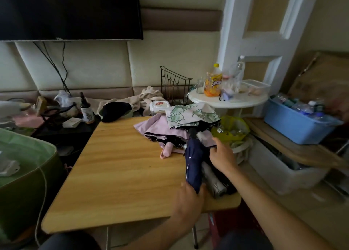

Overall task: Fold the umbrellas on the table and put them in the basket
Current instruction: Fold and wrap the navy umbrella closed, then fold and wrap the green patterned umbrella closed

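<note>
While the navy umbrella [192, 166] lies collapsed at the near right of the worktop [120, 166], the left hand [188, 198] curls its fingers round its near end; the right hand [222, 155] pinches loose cloth by the far end; it looks light, its canopy soft and slippery over a stiff shaft, so hold the shaft; no basket can be told for certain
</note>
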`<state>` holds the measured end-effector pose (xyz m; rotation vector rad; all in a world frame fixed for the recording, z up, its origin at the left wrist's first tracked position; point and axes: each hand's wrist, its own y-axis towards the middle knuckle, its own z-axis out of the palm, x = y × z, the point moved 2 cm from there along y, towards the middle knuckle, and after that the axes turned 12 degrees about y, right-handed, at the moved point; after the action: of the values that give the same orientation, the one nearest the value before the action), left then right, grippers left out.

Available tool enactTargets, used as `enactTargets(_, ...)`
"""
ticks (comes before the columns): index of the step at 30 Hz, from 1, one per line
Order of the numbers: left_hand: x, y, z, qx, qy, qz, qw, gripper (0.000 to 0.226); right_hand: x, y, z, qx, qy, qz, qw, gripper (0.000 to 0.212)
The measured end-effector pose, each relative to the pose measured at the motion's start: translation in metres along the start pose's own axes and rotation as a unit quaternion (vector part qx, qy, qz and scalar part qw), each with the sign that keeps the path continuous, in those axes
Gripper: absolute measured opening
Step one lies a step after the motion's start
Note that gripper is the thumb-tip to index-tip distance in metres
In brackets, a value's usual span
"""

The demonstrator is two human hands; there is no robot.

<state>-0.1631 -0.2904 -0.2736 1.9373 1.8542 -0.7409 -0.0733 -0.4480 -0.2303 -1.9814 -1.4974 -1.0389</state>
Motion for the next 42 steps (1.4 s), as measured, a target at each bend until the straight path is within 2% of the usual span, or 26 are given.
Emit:
enactTargets(1, -0.002, -0.003, 0.007, 0.003, 0.020, 0.004, 1.000, 0.041, -0.004, -0.001, 0.000, 0.045, 0.015, 0.049, 0.998, 0.050)
enactTargets(2, -0.003, -0.004, 0.011, 0.003, 0.039, 0.021, 0.999, 0.048, -0.007, -0.003, 0.002, 0.093, 0.032, 0.088, 0.991, 0.066)
enactTargets(3, -0.008, -0.005, 0.006, -0.014, 0.056, 0.076, 0.995, 0.046, -0.009, -0.004, 0.005, 0.129, 0.039, 0.107, 0.985, 0.087)
enactTargets(4, -0.010, -0.003, 0.003, 0.039, 0.071, 0.125, 0.989, 0.037, -0.009, -0.005, 0.008, 0.153, 0.029, 0.108, 0.982, 0.106)
enactTargets(5, -0.008, 0.008, -0.006, 0.073, 0.069, 0.119, 0.988, 0.037, -0.009, -0.005, 0.011, 0.166, 0.012, 0.104, 0.981, 0.120)
enactTargets(7, -0.004, 0.021, -0.008, 0.055, 0.140, 0.187, 0.971, 0.053, -0.006, -0.007, 0.017, 0.181, -0.036, 0.111, 0.977, 0.138)
enactTargets(9, -0.003, 0.025, -0.001, 0.105, 0.226, 0.216, 0.944, 0.048, -0.001, -0.010, 0.022, 0.189, -0.090, 0.126, 0.970, 0.145)
enactTargets(12, 0.003, 0.028, -0.010, 0.115, 0.226, 0.155, 0.955, 0.049, 0.004, -0.015, 0.031, 0.185, -0.151, 0.136, 0.961, 0.142)
enactTargets(14, 0.004, 0.033, -0.008, 0.114, 0.251, 0.150, 0.949, 0.055, 0.008, -0.018, 0.037, 0.186, -0.176, 0.131, 0.958, 0.142)
enactTargets(16, 0.007, 0.037, -0.009, 0.065, 0.236, 0.124, 0.962, 0.066, 0.012, -0.020, 0.043, 0.184, -0.198, 0.117, 0.956, 0.138)
enactTargets(17, 0.009, 0.038, -0.008, 0.026, 0.224, 0.109, 0.968, 0.080, 0.012, -0.020, 0.046, 0.177, -0.208, 0.112, 0.956, 0.134)
enactTargets(19, 0.014, 0.035, 0.000, -0.040, 0.218, 0.113, 0.968, 0.108, 0.012, -0.020, 0.051, 0.158, -0.224, 0.106, 0.956, 0.127)
enactTargets(20, 0.018, 0.034, 0.005, -0.078, 0.217, 0.125, 0.965, 0.111, 0.012, -0.020, 0.054, 0.149, -0.231, 0.103, 0.956, 0.126)
enactTargets(22, 0.024, 0.031, 0.005, -0.106, 0.232, 0.141, 0.957, 0.110, 0.011, -0.020, 0.058, 0.136, -0.245, 0.098, 0.955, 0.125)
enactTargets(24, 0.033, 0.037, 0.002, -0.071, 0.230, 0.167, 0.956, 0.108, 0.011, -0.019, 0.059, 0.133, -0.246, 0.104, 0.954, 0.125)
enactTargets(26, 0.043, 0.048, -0.007, -0.038, 0.196, 0.198, 0.960, 0.088, 0.013, -0.016, 0.058, 0.140, -0.245, 0.117, 0.952, 0.127)
enactTargets(28, 0.056, 0.062, -0.017, -0.044, 0.146, 0.218, 0.964, 0.068, 0.016, -0.010, 0.059, 0.152, -0.242, 0.123, 0.950, 0.131)
enactTargets(32, 0.078, 0.094, -0.033, -0.090, 0.159, 0.180, 0.967, 0.048, 0.023, 0.007, 0.071, 0.135, -0.211, 0.067, 0.966, 0.130)
enactTargets(34, 0.075, 0.107, -0.041, -0.099, 0.195, 0.176, 0.960, 0.060, 0.027, 0.016, 0.080, 0.109, -0.180, 0.012, 0.978, 0.117)
enactTargets(37, 0.070, 0.124, -0.050, -0.114, 0.241, 0.169, 0.949, 0.076, 0.038, 0.041, 0.091, 0.017, -0.139, -0.067, 0.988, 0.085)
enactTargets(40, 0.063, 0.144, -0.057, -0.142, 0.251, 0.162, 0.944, 0.065, 0.045, 0.085, 0.088, -0.078, -0.112, -0.097, 0.986, 0.060)
enactTargets(42, 0.060, 0.160, -0.062, -0.160, 0.239, 0.166, 0.943, 0.058, 0.042, 0.119, 0.081, -0.098, -0.099, -0.084, 0.987, 0.054)
